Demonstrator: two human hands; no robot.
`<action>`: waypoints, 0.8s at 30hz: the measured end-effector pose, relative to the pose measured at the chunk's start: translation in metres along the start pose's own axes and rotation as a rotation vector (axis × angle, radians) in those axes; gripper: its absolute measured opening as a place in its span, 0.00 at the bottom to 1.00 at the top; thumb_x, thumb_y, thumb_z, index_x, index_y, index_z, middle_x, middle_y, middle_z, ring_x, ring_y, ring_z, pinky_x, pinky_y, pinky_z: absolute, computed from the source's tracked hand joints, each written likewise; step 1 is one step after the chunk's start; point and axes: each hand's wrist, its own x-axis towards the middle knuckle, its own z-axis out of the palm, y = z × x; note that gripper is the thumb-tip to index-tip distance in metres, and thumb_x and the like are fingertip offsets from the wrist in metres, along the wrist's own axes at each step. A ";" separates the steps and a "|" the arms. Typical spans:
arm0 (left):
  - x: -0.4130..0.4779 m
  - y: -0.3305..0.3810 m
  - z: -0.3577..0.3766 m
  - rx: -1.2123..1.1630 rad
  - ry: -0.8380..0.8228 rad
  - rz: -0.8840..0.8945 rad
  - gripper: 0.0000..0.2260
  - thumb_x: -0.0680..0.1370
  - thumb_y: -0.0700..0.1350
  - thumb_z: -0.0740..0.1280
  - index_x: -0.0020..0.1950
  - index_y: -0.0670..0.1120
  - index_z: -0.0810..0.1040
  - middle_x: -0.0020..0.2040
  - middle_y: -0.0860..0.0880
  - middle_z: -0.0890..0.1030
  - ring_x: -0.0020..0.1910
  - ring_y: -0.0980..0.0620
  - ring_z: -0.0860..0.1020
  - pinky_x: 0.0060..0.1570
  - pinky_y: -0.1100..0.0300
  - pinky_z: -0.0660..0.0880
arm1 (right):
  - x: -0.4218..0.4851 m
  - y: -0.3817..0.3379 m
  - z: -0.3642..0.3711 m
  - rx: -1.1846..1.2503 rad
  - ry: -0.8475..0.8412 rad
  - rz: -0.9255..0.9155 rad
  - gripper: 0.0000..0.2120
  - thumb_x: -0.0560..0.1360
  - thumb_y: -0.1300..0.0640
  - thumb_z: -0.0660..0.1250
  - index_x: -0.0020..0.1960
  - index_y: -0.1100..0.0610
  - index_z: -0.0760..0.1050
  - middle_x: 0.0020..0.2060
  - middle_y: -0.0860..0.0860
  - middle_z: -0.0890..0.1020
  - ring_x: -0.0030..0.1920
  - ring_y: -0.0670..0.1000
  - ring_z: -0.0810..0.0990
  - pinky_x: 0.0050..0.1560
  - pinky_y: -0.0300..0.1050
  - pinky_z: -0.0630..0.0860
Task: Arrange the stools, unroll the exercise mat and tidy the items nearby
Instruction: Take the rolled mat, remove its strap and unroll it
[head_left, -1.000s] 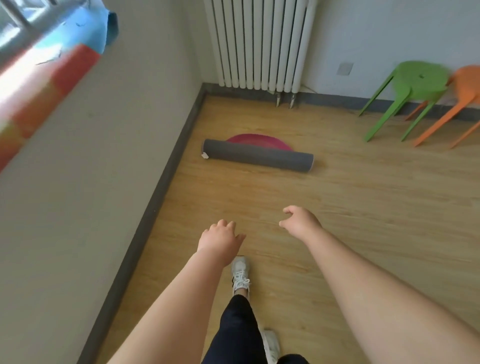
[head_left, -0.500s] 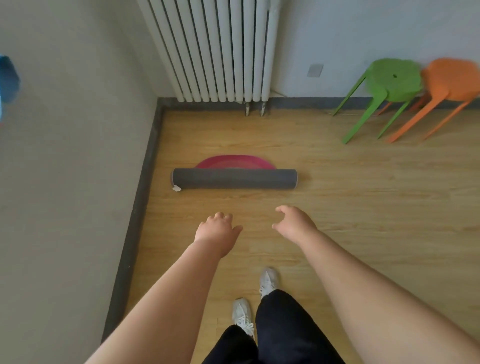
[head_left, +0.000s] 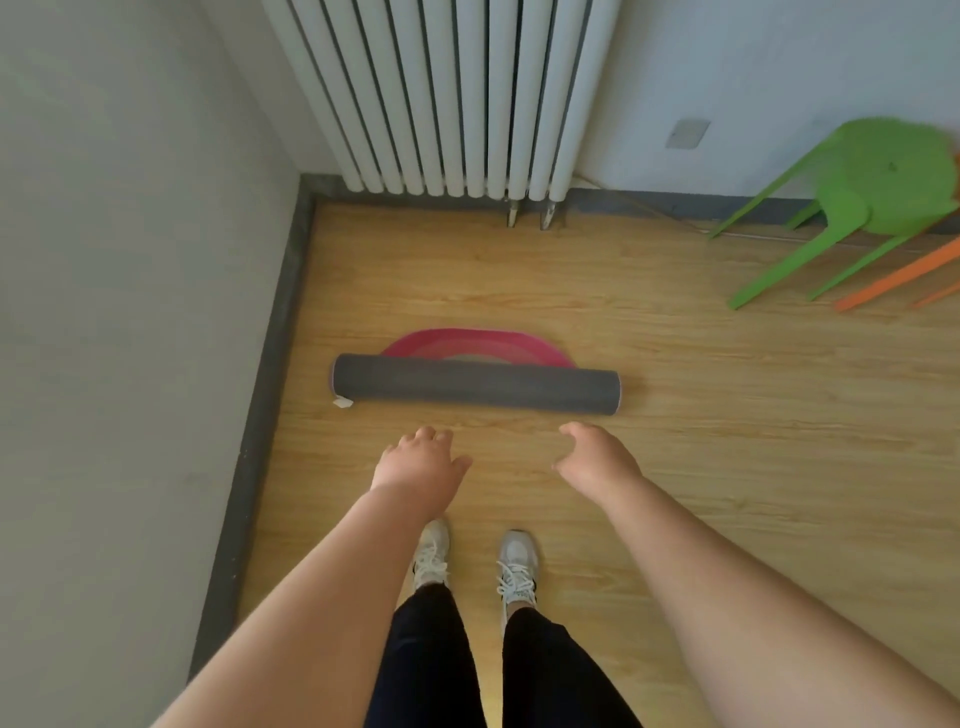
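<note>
The grey exercise mat lies fully rolled on the wooden floor, crosswise in front of the person, near the left wall and short of the radiator. A pink rounded item lies flat just behind it, partly hidden by the roll. The left hand and right hand are extended towards the roll but are clear of it; both are empty, with fingers loosely curled around nothing. At the far right, the green stool is tipped on its side by the back wall, with the legs of an orange stool showing beside it at the frame edge. Assessment: no part of the task appears complete. The mat is not unrolled, the stools are not set upright or arranged, and the pink item is not tidied. Unrolling appears to be the step in hand.
</note>
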 end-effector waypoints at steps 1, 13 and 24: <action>0.012 -0.004 -0.003 0.005 -0.006 0.003 0.25 0.81 0.59 0.52 0.76 0.49 0.59 0.75 0.47 0.63 0.72 0.46 0.64 0.67 0.50 0.66 | 0.009 -0.005 0.003 -0.015 -0.010 -0.003 0.27 0.75 0.61 0.63 0.73 0.49 0.66 0.70 0.49 0.71 0.64 0.54 0.74 0.50 0.42 0.71; 0.211 -0.055 0.032 0.138 -0.064 0.086 0.25 0.81 0.58 0.52 0.76 0.49 0.58 0.75 0.48 0.64 0.72 0.45 0.64 0.65 0.50 0.66 | 0.171 -0.027 0.099 -0.021 -0.019 0.037 0.25 0.78 0.56 0.62 0.74 0.51 0.64 0.67 0.52 0.72 0.66 0.55 0.71 0.61 0.50 0.73; 0.414 -0.075 0.152 0.269 0.003 0.147 0.23 0.82 0.52 0.53 0.77 0.47 0.57 0.77 0.45 0.57 0.75 0.45 0.56 0.72 0.48 0.58 | 0.380 -0.001 0.203 -0.170 -0.004 -0.074 0.31 0.76 0.54 0.64 0.76 0.53 0.58 0.72 0.52 0.66 0.71 0.56 0.64 0.68 0.50 0.66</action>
